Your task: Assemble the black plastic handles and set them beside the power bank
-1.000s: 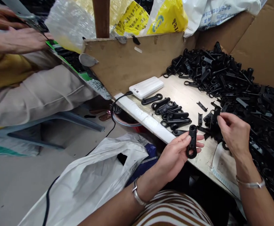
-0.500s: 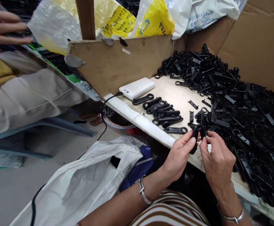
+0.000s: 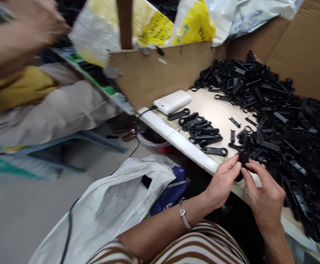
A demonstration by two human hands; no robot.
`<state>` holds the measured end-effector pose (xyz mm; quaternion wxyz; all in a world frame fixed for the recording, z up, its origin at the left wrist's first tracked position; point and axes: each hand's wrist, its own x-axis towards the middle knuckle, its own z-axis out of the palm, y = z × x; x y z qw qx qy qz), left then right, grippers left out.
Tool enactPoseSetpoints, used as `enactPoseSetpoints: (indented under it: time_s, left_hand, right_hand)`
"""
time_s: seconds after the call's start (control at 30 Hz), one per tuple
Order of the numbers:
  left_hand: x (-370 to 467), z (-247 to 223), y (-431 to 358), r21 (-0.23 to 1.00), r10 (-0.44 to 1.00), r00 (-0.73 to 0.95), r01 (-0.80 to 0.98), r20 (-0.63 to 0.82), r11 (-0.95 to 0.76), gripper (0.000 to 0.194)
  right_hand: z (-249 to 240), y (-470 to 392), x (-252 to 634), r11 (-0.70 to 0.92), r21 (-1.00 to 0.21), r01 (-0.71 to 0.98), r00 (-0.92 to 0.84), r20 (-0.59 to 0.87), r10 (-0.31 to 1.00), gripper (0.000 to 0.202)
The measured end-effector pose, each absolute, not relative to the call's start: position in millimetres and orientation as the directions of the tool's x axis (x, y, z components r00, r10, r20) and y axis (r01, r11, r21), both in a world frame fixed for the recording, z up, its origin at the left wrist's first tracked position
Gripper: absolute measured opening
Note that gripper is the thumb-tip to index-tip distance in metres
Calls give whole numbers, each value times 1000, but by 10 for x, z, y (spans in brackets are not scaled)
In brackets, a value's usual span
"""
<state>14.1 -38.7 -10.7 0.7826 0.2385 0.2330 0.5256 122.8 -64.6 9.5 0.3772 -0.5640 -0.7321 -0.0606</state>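
Between my two hands, just over the table's front edge, is a black plastic part (image 3: 243,158). My left hand (image 3: 223,181) is closed, thumb and fingers pinching it from the left. My right hand (image 3: 267,192) grips its right side between thumb and fingertips. The fingers hide much of its shape. Left of my hands lies a row of long black parts with ring ends (image 3: 215,150). A big heap of similar black pieces (image 3: 275,110) covers the right side of the tabletop (image 3: 217,113). A small flat black piece (image 3: 232,136) lies just beyond my hands.
A white power bank (image 3: 173,101) with a black cable sits by a wooden divider board (image 3: 160,71). Cardboard (image 3: 311,55) walls the back right. A white sack (image 3: 107,198) hangs at my left. Another person's arm (image 3: 19,40) is at the upper left, blurred.
The view has shifted, so things appear farther right. In my hands, two separate-looking black pieces now appear together as one. The other person's arm has reached further into view.
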Motion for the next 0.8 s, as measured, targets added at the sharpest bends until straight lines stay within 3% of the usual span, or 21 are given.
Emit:
enactPoseSetpoints:
  time_s: [0.1, 0.3, 0.5, 0.67, 0.8]
  left_hand:
    - [210, -155, -404, 580, 927, 363, -738, -91, 345, 37]
    - [228, -239, -387, 614, 927, 372, -721, -48, 321, 44]
    - [180, -264, -411, 712, 928, 370, -643, -36, 284, 42]
    - [150, -290, -368, 889, 931, 364, -438, 40, 132, 33]
    - [156, -268, -371, 948, 926, 373, -310, 58, 65, 31]
  right_hand:
    - [66, -691, 1320, 294, -282, 913, -59, 622, 781, 28]
    - [39, -731, 1383, 337, -356, 872, -61, 604, 795, 44]
    - [2, -746, 1345, 369, -336, 867, -99, 608, 788, 34]
    - [18, -760, 1398, 269, -544, 795, 26, 475, 880, 23]
    - [53, -781, 1518, 145, -733, 664, 141, 314, 939, 20]
